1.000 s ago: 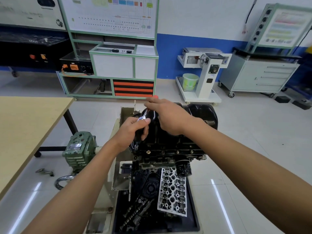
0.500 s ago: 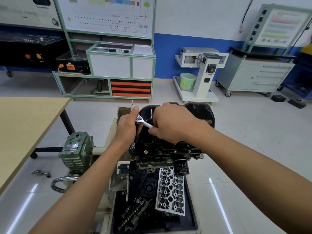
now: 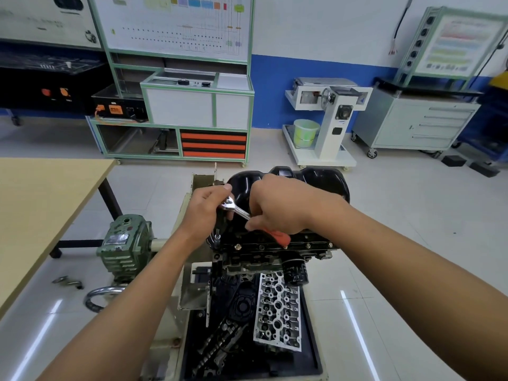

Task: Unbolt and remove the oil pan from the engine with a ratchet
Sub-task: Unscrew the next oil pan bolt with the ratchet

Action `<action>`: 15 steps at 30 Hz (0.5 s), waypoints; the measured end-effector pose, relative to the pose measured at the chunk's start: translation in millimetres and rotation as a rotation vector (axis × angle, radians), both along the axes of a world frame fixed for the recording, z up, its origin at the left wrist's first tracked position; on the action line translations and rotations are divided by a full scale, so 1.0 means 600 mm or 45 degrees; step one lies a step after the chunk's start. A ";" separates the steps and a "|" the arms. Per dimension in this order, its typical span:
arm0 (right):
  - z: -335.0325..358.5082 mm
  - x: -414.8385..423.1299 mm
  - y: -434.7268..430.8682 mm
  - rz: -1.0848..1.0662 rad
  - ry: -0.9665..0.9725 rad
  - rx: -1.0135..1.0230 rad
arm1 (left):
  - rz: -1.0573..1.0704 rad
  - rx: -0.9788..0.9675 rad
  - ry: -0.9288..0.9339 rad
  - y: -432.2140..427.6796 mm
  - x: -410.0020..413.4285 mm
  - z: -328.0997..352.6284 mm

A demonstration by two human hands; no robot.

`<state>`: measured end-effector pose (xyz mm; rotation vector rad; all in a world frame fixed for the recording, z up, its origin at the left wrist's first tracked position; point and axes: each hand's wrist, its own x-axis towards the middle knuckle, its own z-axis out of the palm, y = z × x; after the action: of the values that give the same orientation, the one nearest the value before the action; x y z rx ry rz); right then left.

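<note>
A glossy black oil pan [image 3: 319,178] sits on top of the upturned engine [image 3: 275,250] on a stand. My right hand [image 3: 283,207] grips the red handle of a chrome ratchet [image 3: 239,210], whose handle end pokes out below my palm. My left hand [image 3: 206,210] curls around the ratchet's head at the pan's left front corner. A socket extension drops from the head to the flange near a bolt [image 3: 217,239]. More bolts run along the front flange.
A black tray [image 3: 310,353] under the engine holds a cylinder head [image 3: 277,312] and camshafts. A green gearbox [image 3: 123,243] with a hand wheel sits left of the stand. A wooden table [image 3: 41,204] stands at the left. Cabinets and a trolley line the back wall.
Both hands came down from above the pan to its left front corner. The ratchet handle has swung toward me, so its red grip now shows under my right hand.
</note>
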<state>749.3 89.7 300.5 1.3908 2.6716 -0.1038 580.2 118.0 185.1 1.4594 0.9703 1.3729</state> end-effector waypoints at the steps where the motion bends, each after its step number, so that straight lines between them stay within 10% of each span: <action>1: -0.001 0.004 0.006 -0.004 -0.013 0.034 | -0.043 0.003 0.023 -0.001 -0.002 -0.001; 7: -0.028 0.003 0.046 -0.063 0.129 0.386 | -0.277 -0.097 0.145 -0.009 -0.002 0.003; 15: -0.074 0.003 0.057 0.061 0.485 0.190 | -0.278 -0.117 0.188 -0.010 0.017 0.003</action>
<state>750.9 124.0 256.4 1.4771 3.0777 -0.1852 590.5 112.0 187.2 1.5635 0.9235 1.0626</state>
